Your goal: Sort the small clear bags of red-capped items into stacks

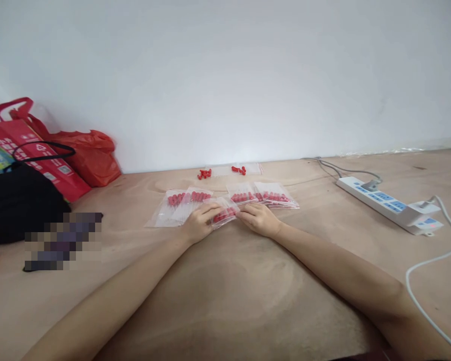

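Observation:
Between my two hands is a small clear plastic bag [224,214] with several red pieces inside. My left hand [200,223] grips its left side, and the fingers of my right hand [261,219] pinch its right edge. To the left, partly behind my left hand, lie more clear bags [165,213] with red pieces in them. Just beyond my right hand is a pile of filled bags [272,193]. Farther back are loose red pieces [204,174] and a flat clear bag [253,169] with more red pieces on or in it. What exactly the red pieces are is too small to tell.
A white power strip [383,200] with plugs stands on the right, its white cable [409,273] curving toward the front. On the left are a red shopping bag [48,155], a red plastic bag [97,155], a black bag [22,200] and a blurred-out object [65,243]. A wall closes the back.

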